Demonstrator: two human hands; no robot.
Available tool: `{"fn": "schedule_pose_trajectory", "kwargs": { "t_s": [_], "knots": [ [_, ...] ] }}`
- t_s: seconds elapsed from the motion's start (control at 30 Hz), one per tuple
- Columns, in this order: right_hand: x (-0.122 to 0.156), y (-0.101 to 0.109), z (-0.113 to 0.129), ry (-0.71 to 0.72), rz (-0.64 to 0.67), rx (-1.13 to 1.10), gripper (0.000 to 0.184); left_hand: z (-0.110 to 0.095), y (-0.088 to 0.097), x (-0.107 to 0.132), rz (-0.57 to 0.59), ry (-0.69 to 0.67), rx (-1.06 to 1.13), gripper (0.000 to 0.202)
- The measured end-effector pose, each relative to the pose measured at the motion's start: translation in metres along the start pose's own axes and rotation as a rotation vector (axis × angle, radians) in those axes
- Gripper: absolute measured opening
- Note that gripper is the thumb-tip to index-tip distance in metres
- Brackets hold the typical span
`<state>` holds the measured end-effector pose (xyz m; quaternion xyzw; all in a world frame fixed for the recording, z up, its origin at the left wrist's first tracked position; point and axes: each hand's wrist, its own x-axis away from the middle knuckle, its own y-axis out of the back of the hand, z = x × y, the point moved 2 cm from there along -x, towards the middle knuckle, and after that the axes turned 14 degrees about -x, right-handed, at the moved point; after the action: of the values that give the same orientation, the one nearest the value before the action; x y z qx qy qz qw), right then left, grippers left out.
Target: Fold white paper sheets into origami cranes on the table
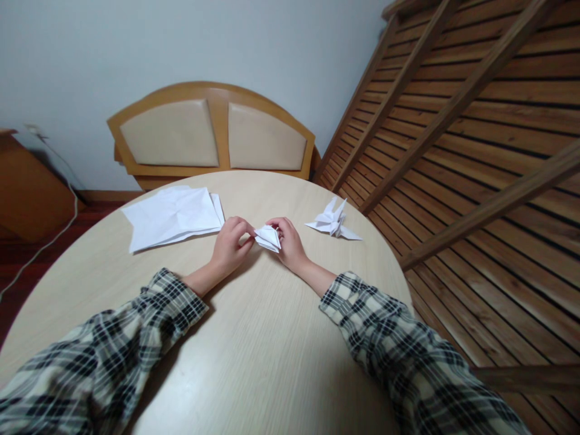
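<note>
Nearest to us, two plaid sleeves reach over the pale tabletop. Beyond them, near the middle, we see the left hand pinching one end of a small folded paper between thumb and finger, while the right hand grips its other side; we cannot tell whether it touches the wood. We judge this piece partly done: its layers are folded small, with no wings spread. A little farther, to the right, sits a winged paper figure that looks complete. To the left lie white sheets, creased but spread flat, apparently unshaped. Past the tabletop, we see a padded headboard.
</note>
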<state>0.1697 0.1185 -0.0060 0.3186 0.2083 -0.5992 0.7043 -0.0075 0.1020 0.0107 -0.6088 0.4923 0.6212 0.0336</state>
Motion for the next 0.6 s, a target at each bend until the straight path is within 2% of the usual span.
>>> {"fn": "schedule_pose_trajectory", "kwargs": {
  "t_s": [0.2, 0.33, 0.47, 0.6],
  "knots": [
    [-0.003, 0.0, -0.002, -0.118, -0.03, -0.027, 0.015, 0.004, -0.001, 0.0, 0.025, 0.158, 0.068, 0.009],
    [-0.004, -0.001, -0.002, -0.162, -0.073, -0.071, 0.02, 0.006, -0.007, 0.002, 0.046, 0.296, 0.251, 0.014],
    [-0.001, -0.004, -0.003, -0.329, -0.047, -0.199, 0.025, 0.01, -0.015, 0.005, 0.091, 0.415, 0.474, 0.033],
    [0.0, -0.006, -0.004, -0.424, -0.036, -0.307, 0.03, 0.01, -0.017, 0.004, 0.187, 0.428, 0.559, 0.029]
  ]
}}
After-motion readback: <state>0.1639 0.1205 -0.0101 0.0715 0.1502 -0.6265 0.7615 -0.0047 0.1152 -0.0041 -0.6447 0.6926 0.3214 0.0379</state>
